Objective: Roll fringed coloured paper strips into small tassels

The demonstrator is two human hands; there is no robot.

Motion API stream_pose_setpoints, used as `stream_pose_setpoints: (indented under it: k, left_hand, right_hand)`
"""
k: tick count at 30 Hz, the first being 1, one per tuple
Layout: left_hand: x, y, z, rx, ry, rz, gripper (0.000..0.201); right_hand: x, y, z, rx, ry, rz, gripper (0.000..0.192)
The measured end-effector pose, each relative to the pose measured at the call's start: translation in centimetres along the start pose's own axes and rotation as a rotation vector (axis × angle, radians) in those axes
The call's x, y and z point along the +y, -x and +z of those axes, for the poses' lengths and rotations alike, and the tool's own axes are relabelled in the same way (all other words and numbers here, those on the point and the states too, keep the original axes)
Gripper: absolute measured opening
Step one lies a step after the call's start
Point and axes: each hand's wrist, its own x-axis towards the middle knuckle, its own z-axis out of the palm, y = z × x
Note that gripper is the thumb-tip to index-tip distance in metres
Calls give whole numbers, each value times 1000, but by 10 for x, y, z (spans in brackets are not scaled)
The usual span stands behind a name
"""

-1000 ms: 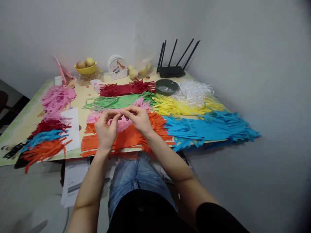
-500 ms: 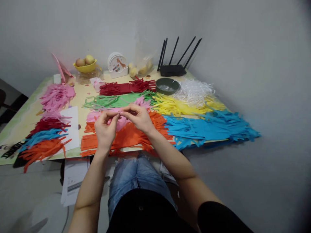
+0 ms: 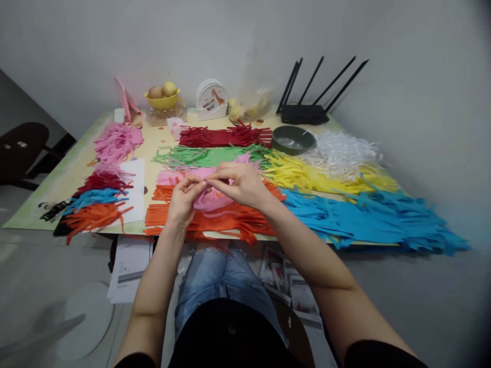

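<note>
Pink paper strip [image 3: 209, 185] is being pinched between the fingertips of both hands, which are meeting over the near middle of the surface [image 3: 82, 166]. Left hand [image 3: 183, 200] is closing thumb and forefinger on the strip's left end, and right hand [image 3: 240, 184] is curling its fingers over the strip's right end, so the two hands are touching at the fingertips with the strip between them. Relative to the green bowl [image 3: 293, 139] as landmark: the hands and strip are hovering well in front of it and to its left, above the orange strips [image 3: 215, 221] and the pink strip pile [image 3: 172, 177]. Green strips [image 3: 207, 156] are lying to the bowl's left, red strips [image 3: 224, 137] beyond those. White shreds [image 3: 341, 151] are lying just right of the bowl, yellow strips [image 3: 318, 176] in front of it, blue strips [image 3: 368, 220] nearer still. A black router [image 3: 305, 113] is standing just behind the bowl, and a yellow fruit bowl [image 3: 161, 99] is sitting far to its left.
</note>
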Motion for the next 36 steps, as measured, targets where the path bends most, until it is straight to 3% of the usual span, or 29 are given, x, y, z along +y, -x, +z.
stream_pose_setpoints:
  k: [5, 12, 14, 16, 18, 20, 22, 24, 26, 28, 31, 34, 36]
  left_hand:
    - [0, -1, -11, 62, 53, 41, 39]
    - [3, 4, -22, 17, -201, 124, 31]
    - [16, -3, -38, -27, -310, 117, 32]
    - [42, -21, -70, -30, -483, 149, 33]
    - [81, -50, -114, 118, -706, 273, 31]
    - [124, -85, -159, 444, -1047, 486, 24]
    - [155, -116, -195, 695, -1453, 579, 26]
    - [164, -139, -217, 652, -1803, 494, 33]
    - [150, -149, -229, 476, -1994, 328, 36]
    - [122, -151, -238, 320, -2049, 169, 34]
    - [86, -142, -254, 189, -2073, 1, 33]
    - [78, -132, -268, 97, -2094, -50, 38]
    - [83, -128, -266, 52, -2126, -18, 39]
  right_hand:
    - [-1, -13, 7, 117, 67, -8, 20]
    - [3, -13, 28, 234, 43, 63, 18]
    - [8, -5, 30, 238, -10, 92, 19]
    - [17, 7, 28, 191, -69, 148, 25]
    - [30, 23, 22, 138, -73, 227, 31]
    - [44, 37, 17, 110, -19, 307, 28]
    - [55, 47, 14, 98, 34, 365, 26]
    - [61, 53, 14, 76, 56, 393, 27]
    - [62, 57, 17, 56, 64, 392, 28]
    - [62, 62, 19, 34, 77, 379, 27]
    - [65, 69, 15, 16, 116, 367, 26]
    - [74, 67, 1, 17, 167, 353, 25]
    - [83, 56, -10, 51, 200, 336, 25]
